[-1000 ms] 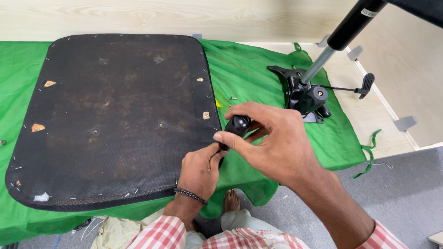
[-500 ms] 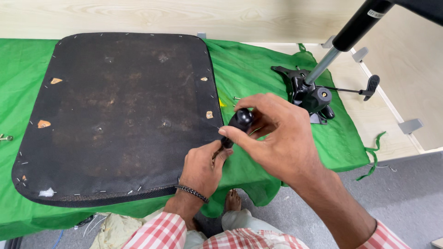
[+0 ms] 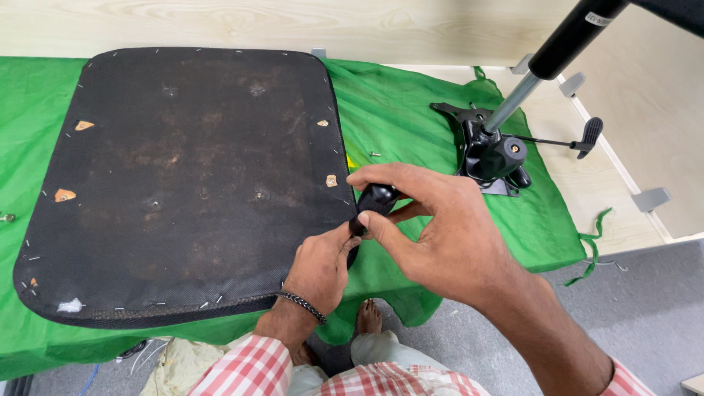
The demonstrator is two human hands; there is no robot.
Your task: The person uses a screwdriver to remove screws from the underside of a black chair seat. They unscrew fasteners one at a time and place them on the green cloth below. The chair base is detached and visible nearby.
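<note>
Both hands meet at the right edge of the upturned black seat pad (image 3: 183, 183), which lies flat on the green cloth (image 3: 411, 117) with its fabric underside facing up. The right hand (image 3: 440, 235) pinches a small black knob (image 3: 375, 199): thumb underneath, index finger curled over the top, the other fingers bent loosely behind. The knob sits just off the pad's right rim, above the cloth, and its long axis runs on a slant, the rounded end pointing up and to the right, the narrow end down and to the left toward the other hand. The left hand (image 3: 319, 268), a dark braided band at its wrist, comes up from below with fingertips pressed together on the knob's lower end, right against the pad's edge; what exactly they grip there is hidden.

Farther right on the cloth rests a black chair mechanism (image 3: 488, 150), a metal plate with a gas cylinder (image 3: 550, 59) rising out of it on a tilt toward the upper right, and a thin lever (image 3: 565, 139) sticking out sideways to the right. A small screw (image 3: 375, 154) lies on the cloth between pad and mechanism. Staples dot the pad's border, and 4 light patches mark its surface.
</note>
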